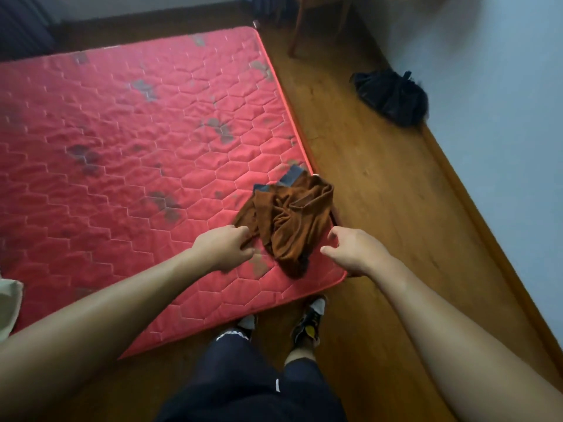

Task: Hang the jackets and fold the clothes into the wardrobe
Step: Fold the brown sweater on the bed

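- Nearby, a tied black plastic bag (393, 95) sits on the brown wooden plank floor (380, 190), right against the pale blue wall (502, 102). The bag is closed, so what it holds cannot be seen.
- Farther back, the legs of a wooden chair (300, 28) stand past the far corner of the red quilted mattress (137, 141).
- At the left edge of view, a pale cream cloth (9, 303) lies on the mattress, cut off by the frame.
- A crumpled rust-brown knit garment (292, 220) lies by the mattress's near right corner. It partly covers a blue-grey denim piece (291, 178), which shows only along its far side.
- The left hand (225, 245) pinches the garment's left edge between curled fingers.
- The right hand (353, 248) hovers just beside the garment's right edge, fingers loosely curled and thumb out, with no cloth in it.
- Below the arms, the person's dark trousers (243, 376) and patterned shoes (307, 324) are at the mattress's near edge.
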Available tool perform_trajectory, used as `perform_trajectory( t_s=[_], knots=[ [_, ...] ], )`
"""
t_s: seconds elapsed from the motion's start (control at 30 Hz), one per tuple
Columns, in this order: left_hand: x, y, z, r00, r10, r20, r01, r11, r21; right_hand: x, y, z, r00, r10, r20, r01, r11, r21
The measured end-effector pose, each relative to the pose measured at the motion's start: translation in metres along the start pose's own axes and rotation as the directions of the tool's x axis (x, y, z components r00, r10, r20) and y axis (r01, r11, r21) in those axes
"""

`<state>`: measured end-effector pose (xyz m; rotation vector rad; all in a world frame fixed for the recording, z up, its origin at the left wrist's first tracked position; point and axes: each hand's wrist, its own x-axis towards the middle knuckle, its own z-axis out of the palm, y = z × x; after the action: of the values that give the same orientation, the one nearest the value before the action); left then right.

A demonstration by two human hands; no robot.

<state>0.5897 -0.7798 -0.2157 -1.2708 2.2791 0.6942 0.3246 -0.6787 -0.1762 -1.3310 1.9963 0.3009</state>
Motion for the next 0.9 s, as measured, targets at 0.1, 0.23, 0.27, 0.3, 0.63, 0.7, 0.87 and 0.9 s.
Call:
perform_trajectory(
  t_s=[0.1, 0.23, 0.27, 0.3, 0.63, 0.7, 0.87, 0.9],
  knots=[
    [0.027, 0.017, 0.003, 0.996, -0.085, 0.002, 0.085, 0.996, -0.014, 0.044, 0.02, -0.018, 0.996, -0.077, 0.036, 0.078, 0.996, -0.035],
    [0.068, 0.039, 0.009, 0.988, -0.157, -0.002, 0.156, 0.985, -0.079, 0.099, 0.046, -0.036, 0.988, -0.133, 0.073, 0.139, 0.987, -0.084],
    [0.08, 0.042, 0.012, 0.986, -0.169, 0.007, 0.169, 0.982, -0.084, 0.112, 0.05, -0.038, 0.986, -0.141, 0.088, 0.149, 0.984, -0.093],
    [0.092, 0.045, 0.016, 0.983, -0.181, 0.022, 0.183, 0.979, -0.086, 0.125, 0.054, -0.039, 0.984, -0.148, 0.101, 0.158, 0.982, -0.102],
    [0.23, 0.058, 0.091, 0.977, -0.205, 0.062, 0.213, 0.961, -0.177, 0.273, 0.073, 0.006, 0.974, -0.186, 0.133, 0.209, 0.959, -0.19],
    [0.256, 0.058, 0.11, 0.976, -0.207, 0.07, 0.216, 0.96, -0.178, 0.301, 0.074, 0.023, 0.973, -0.186, 0.138, 0.213, 0.954, -0.212],
    [0.31, 0.055, 0.157, 0.977, -0.201, 0.076, 0.211, 0.962, -0.172, 0.364, 0.081, 0.063, 0.971, -0.186, 0.151, 0.224, 0.929, -0.296],
    [0.318, 0.054, 0.165, 0.978, -0.197, 0.073, 0.207, 0.962, -0.18, 0.375, 0.082, 0.069, 0.972, -0.171, 0.164, 0.214, 0.931, -0.295]
  ],
)
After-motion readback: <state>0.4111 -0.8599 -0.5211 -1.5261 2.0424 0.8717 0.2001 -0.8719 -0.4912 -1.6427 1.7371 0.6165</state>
